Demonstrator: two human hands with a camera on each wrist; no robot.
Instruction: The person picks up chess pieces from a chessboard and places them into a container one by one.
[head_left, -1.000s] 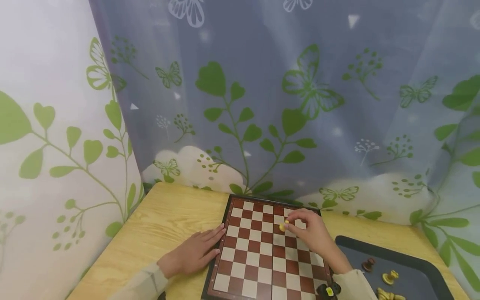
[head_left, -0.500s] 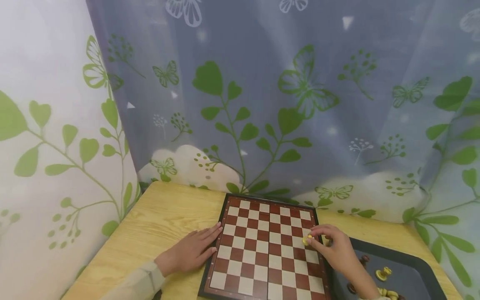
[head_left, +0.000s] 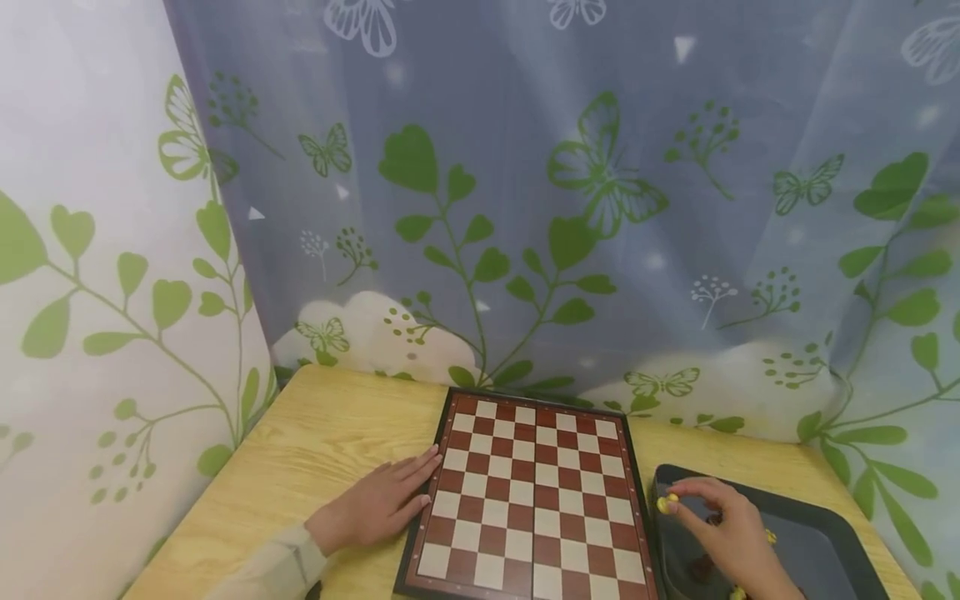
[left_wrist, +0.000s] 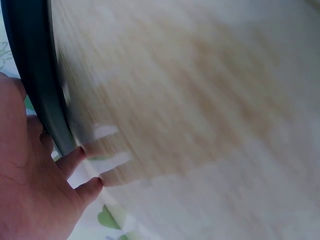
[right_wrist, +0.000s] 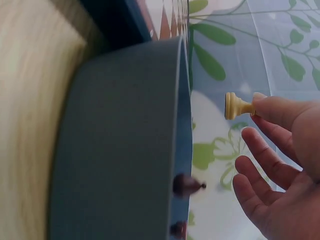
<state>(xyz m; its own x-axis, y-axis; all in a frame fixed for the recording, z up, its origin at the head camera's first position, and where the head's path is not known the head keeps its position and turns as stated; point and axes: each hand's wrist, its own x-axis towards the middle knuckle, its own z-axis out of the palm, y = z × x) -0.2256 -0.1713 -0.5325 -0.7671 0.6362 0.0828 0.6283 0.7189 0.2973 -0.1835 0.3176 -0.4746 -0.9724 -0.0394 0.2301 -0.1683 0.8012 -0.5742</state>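
My right hand (head_left: 723, 533) pinches a pale yellow chess piece (right_wrist: 237, 106) by its top, between thumb and forefinger; its other fingers are spread loosely in the right wrist view. In the head view that hand is over the left part of the dark tray (head_left: 817, 533). My left hand (head_left: 378, 504) lies flat with straight fingers, its fingertips at the left edge of the chessboard (head_left: 534, 500). The left wrist view shows the left hand (left_wrist: 40, 185) beside the board's dark side (left_wrist: 37, 65). No pieces stand on the board's squares.
Dark brown pieces (right_wrist: 187, 185) and yellow pieces (head_left: 738, 593) are in the tray, partly hidden by the right hand. The tray stands right of the board on the wooden table (head_left: 337, 417). A patterned curtain (head_left: 480, 208) hangs behind.
My right hand has carried the yellow chess piece rightward, from above the board's far right half to over the tray. The left hand stays at the board's edge. The view has shifted slightly.
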